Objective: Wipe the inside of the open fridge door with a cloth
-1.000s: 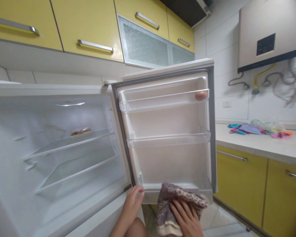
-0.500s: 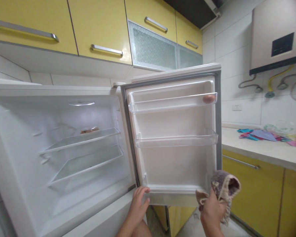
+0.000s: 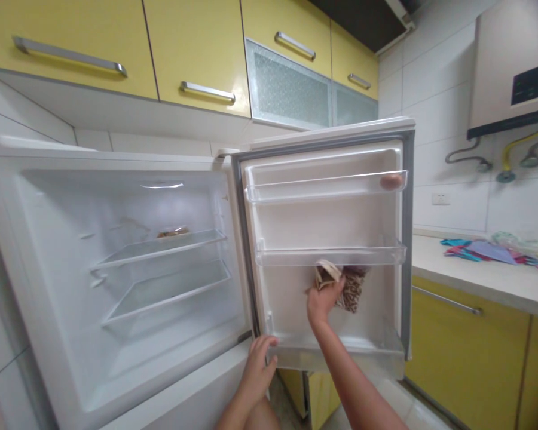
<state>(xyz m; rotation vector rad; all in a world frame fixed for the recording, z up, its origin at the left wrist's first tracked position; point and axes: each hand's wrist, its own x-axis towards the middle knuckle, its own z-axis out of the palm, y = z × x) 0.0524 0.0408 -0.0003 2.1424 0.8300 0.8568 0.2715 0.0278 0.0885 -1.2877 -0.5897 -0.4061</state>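
My right hand [image 3: 323,301] is closed on a brown-and-cream patterned cloth [image 3: 352,289]. It presses the cloth to the inner panel of the open refrigerator door [image 3: 291,292], just under the middle door shelf [image 3: 296,257]. Low on the hinge side, my left hand [image 3: 259,365] has its fingers and thumb curled around the left end of the clear bottom door shelf [image 3: 363,360]. A brown egg [image 3: 391,181] lies at the right end of the top door shelf [image 3: 305,192].
Left of the door is the open refrigerator compartment [image 3: 72,358], with two glass shelves and a small wrapped package [image 3: 173,232]. Yellow cabinets [image 3: 197,48] hang above. Colourful cloths [image 3: 488,251] lie on the counter [image 3: 434,263] at right, below a water heater [image 3: 502,71].
My right hand has moved the cloth up and left from the door's lower right corner to the panel between the middle and bottom shelves. My left hand stays at the bottom shelf.
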